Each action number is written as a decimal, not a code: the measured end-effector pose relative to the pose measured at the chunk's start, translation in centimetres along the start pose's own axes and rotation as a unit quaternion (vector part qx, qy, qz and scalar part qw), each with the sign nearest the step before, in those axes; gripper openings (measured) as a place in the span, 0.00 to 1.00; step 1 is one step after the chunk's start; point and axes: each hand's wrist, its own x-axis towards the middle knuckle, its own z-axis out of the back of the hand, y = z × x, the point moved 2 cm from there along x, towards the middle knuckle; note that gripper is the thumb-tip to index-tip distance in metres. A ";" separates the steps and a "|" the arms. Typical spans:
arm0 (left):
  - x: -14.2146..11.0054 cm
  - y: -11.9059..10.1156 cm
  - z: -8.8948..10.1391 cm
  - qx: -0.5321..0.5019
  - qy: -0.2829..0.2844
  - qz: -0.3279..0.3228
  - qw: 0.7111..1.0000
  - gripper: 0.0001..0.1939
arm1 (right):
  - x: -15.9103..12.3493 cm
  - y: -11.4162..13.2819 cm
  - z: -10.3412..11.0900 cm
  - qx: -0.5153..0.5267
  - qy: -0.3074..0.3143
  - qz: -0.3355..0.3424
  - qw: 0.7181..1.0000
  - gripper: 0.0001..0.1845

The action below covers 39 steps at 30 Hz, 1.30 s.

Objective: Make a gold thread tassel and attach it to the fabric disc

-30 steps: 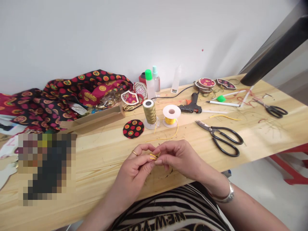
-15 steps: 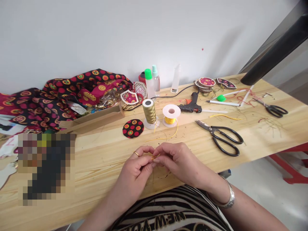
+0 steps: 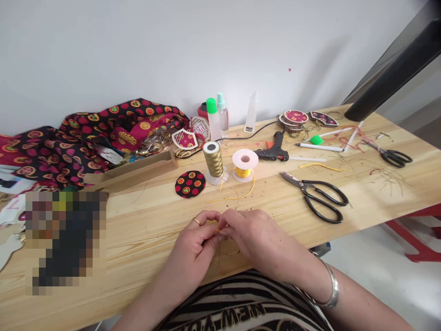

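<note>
My left hand (image 3: 198,243) and my right hand (image 3: 255,236) meet fingertip to fingertip near the table's front edge. Both are closed in a pinch on a short piece of yellow cord (image 3: 219,230), mostly hidden by the fingers. Beyond them lies a loose yellow cord end (image 3: 237,198) that runs to a white spool of yellow cord (image 3: 245,159). Left of that spool stands a cone of gold thread (image 3: 213,161). A round patterned fabric piece (image 3: 190,184) rests flat just beyond my left hand. Black-handled scissors (image 3: 322,197) lie open to the right of my hands.
A glue gun (image 3: 275,149) lies behind the spool, its cord trailing toward the wall. Bottles (image 3: 215,122) stand at the back. Patterned cloth (image 3: 79,138) and a cardboard box (image 3: 138,172) fill the left rear. Smaller scissors (image 3: 396,157) and threads are at right.
My right hand has rolled over slightly and lowered, so its fingers cover more of the yellow cord. My left hand has stayed nearly still.
</note>
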 end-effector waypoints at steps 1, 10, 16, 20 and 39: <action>0.0 -0.1 0.0 -0.005 0.001 0.002 1.000 0.14 | -0.1 0.1 0.0 -0.011 -0.004 0.014 1.000 0.14; 0.1 -0.1 -0.2 -0.060 -0.026 0.081 0.995 0.11 | 0.6 -1.1 -0.3 0.178 -0.037 -0.093 0.979 0.06; -0.2 0.4 -0.3 -0.097 -0.022 0.122 0.988 0.11 | 1.0 -2.1 -1.1 0.299 -0.072 -0.107 0.945 0.05; -0.1 0.2 -0.4 -0.132 -0.020 0.133 0.982 0.12 | 1.1 -2.0 -1.2 0.318 -0.067 -0.117 0.938 0.05; 0.2 0.7 -0.4 -0.372 -0.088 0.163 0.910 0.09 | -0.8 -2.1 -0.8 0.247 -0.146 -0.028 0.958 0.12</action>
